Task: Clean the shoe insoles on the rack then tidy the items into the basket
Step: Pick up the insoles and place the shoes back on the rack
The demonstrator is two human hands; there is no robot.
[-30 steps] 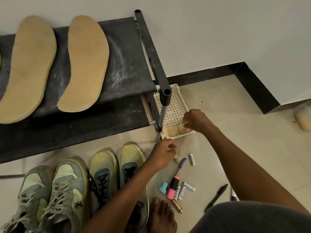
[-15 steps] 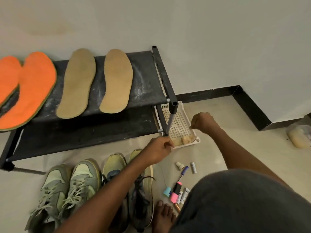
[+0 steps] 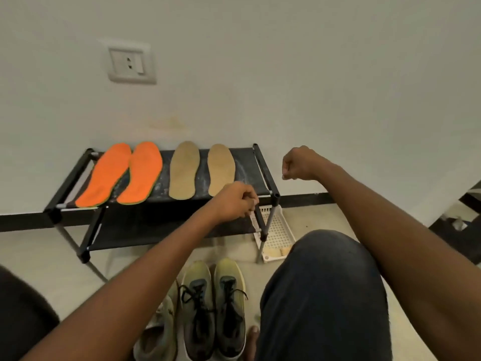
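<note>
Status change: within the last second both hands have lifted away from the floor items and the person has risen, so the whole rack (image 3: 263, 165) is now in sight.

Left hand (image 3: 238, 200): raised in front of the rack's near right corner, fingers curled; something small and pale may be pinched at the fingertips, but this cannot be confirmed.

Right hand (image 3: 299, 164): raised right of the rack, fingers curled into a fist; contents, if any, cannot be determined.

Orange insoles (image 3: 122, 174) lie on the left of the top shelf, tan insoles (image 3: 201, 169) on the right. The basket (image 3: 277, 227) sits on the floor at the rack's right end, holding a pale object at its near edge.

Judgement: tidying appears interrupted; most loose items remain outside the basket.
</note>
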